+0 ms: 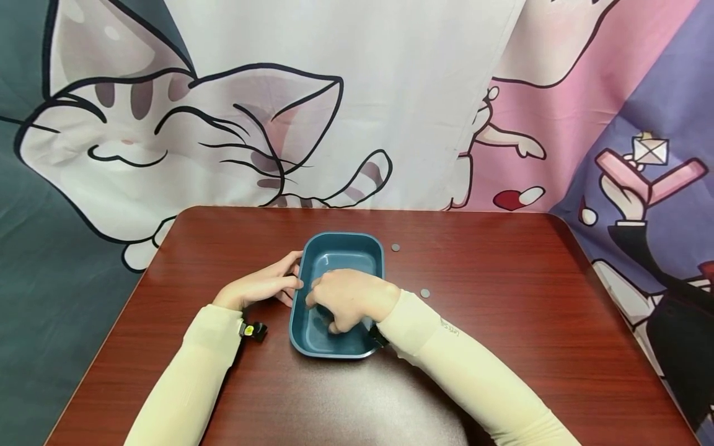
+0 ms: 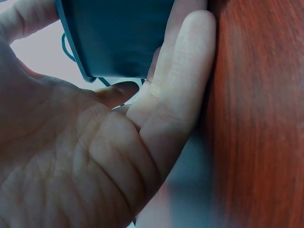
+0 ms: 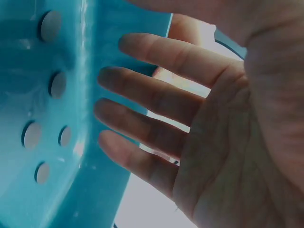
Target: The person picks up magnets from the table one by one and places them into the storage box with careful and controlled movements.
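Note:
A deep blue-green plastic tray [image 1: 334, 351] with rounded corners sits on the table. My left hand [image 1: 262, 285] is at its left side, thumb at the rim and fingers, mostly straight, along the outer wall [image 2: 116, 38]. Inside the tray is my right hand [image 1: 348, 297], palm down in the head view. Its fingers [image 3: 152, 92] look spread and fairly straight in the right wrist view, with nothing visible between them. Several small round grey coin-like discs [image 3: 32, 135] lie on the tray's bottom near those fingertips. The right hand hides much of the bottom in the head view.
Two more grey discs lie on the tabletop right of the tray, one farther back [image 1: 395, 247] and one nearer [image 1: 425, 293]. The reddish-brown wooden table [image 1: 535, 297] extends to both sides. Behind it hangs a printed cat cloth [image 1: 413, 124].

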Available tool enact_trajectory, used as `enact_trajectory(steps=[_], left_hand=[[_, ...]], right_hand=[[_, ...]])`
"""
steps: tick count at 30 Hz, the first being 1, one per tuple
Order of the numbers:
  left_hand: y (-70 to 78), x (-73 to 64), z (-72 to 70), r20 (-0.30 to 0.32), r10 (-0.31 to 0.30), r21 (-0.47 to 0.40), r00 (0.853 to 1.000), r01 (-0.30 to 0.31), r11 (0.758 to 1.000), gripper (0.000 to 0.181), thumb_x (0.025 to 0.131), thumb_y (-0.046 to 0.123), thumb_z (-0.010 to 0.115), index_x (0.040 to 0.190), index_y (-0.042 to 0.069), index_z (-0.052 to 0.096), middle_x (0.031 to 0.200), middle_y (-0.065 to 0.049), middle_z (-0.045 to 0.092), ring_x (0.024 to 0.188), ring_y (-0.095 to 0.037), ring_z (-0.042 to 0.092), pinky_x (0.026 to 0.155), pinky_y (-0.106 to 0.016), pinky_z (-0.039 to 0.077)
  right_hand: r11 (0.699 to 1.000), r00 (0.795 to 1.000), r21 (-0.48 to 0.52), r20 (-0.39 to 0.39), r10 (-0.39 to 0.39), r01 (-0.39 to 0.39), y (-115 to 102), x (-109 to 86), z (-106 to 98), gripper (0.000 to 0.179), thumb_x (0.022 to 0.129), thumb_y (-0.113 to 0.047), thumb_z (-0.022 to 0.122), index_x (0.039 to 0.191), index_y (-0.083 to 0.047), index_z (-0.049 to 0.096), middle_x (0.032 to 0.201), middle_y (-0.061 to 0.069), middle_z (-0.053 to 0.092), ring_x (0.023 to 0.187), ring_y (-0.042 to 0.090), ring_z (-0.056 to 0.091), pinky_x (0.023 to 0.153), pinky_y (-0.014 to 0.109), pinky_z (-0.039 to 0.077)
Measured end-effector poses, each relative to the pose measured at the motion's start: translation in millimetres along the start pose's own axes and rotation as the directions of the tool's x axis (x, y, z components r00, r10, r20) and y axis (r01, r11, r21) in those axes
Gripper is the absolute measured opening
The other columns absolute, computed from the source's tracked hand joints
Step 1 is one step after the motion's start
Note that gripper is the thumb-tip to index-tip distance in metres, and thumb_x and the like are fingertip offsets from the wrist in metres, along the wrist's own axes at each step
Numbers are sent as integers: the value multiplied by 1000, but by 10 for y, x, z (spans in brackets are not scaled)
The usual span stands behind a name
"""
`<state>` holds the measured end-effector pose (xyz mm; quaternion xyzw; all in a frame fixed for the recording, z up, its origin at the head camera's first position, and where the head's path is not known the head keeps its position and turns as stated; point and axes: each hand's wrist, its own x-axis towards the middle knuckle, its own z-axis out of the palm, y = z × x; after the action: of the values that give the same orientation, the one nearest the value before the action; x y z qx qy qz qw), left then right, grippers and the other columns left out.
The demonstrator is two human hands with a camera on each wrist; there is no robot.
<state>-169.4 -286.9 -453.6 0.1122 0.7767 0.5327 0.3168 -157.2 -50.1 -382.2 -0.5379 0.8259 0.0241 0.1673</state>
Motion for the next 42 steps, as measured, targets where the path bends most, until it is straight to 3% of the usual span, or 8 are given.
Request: enact_trajectory(steps=[6, 10, 14, 19, 24, 29, 36, 42], left_hand=[[25, 18, 14, 0, -6, 0, 1000, 6, 1000, 73, 102, 18, 53, 163, 17, 14, 124, -20, 50, 93, -27, 72, 82, -42, 65], [27, 33, 19, -3, -7, 1, 1000, 7, 1000, 73, 102, 18, 54, 163, 17, 14, 122, -19, 49, 92, -27, 72, 82, -42, 65], [27, 44, 24, -5, -2, 3, 1000, 2, 1000, 72, 102, 18, 55, 162, 17, 16, 118, -16, 50, 91, -28, 72, 82, -43, 65], [24, 43, 21, 4, 2, 10, 1000, -2, 1000, 73, 102, 20, 56, 162, 17, 15, 114, -17, 56, 95, -27, 73, 83, -42, 64], [-1, 11, 3, 10, -17, 27, 1000, 17, 999, 75, 104, 27, 56, 164, 17, 12, 125, -18, 65, 99, -27, 74, 87, -42, 64], [-43, -64, 4, -1, -23, 78, 1000, 23, 997, 78, 104, 33, 57, 165, 17, 11, 124, -18, 70, 93, -28, 75, 90, -39, 63], [-93, -194, 64, -15, -5, 152, 1000, 7, 988, 82, 104, 38, 59, 165, 15, 8, 111, -13, 74, 86, -28, 76, 91, -34, 59], [-126, -260, 165, 8, 14, 88, 1000, -15, 996, 72, 105, 33, 59, 159, 6, 18, 94, -14, 70, 78, -33, 75, 84, -35, 62]], right_hand=[[1000, 998, 18, -57, -4, 5, 131, -182, -6, 53, 83, -38, 84, 132, -21, 71, 126, -5, 68, 114, 15, 64, 101, 33, 55], [998, 990, 64, -138, -9, 18, 255, -348, 7, 52, 83, -38, 85, 130, -18, 72, 136, 0, 66, 123, 18, 63, 108, 36, 52], [996, 969, 89, -245, 1, 22, 401, -547, 45, 54, 83, -39, 85, 129, -16, 71, 143, 4, 63, 132, 22, 60, 114, 37, 48], [993, 938, 116, -343, 47, -8, 587, -832, 130, 56, 83, -40, 85, 131, -15, 70, 140, 5, 62, 131, 23, 58, 113, 38, 49], [988, 909, 152, -405, 96, -37, 778, -1066, 254, 56, 82, -36, 86, 130, -11, 70, 137, 5, 62, 128, 22, 59, 112, 38, 50], [983, 891, 167, -429, 147, -82, 931, -1196, 378, 53, 81, -34, 86, 127, -11, 72, 126, 1, 64, 119, 19, 61, 106, 37, 53], [965, 879, 192, -410, 245, -179, 1063, -1301, 596, 41, 81, -27, 86, 115, -8, 73, 101, 7, 62, 87, 17, 57, 81, 35, 53], [938, 868, 221, -368, 334, -267, 1136, -1377, 814, 28, 81, -22, 86, 100, -9, 71, 89, 5, 57, 73, 12, 51, 69, 31, 48]])
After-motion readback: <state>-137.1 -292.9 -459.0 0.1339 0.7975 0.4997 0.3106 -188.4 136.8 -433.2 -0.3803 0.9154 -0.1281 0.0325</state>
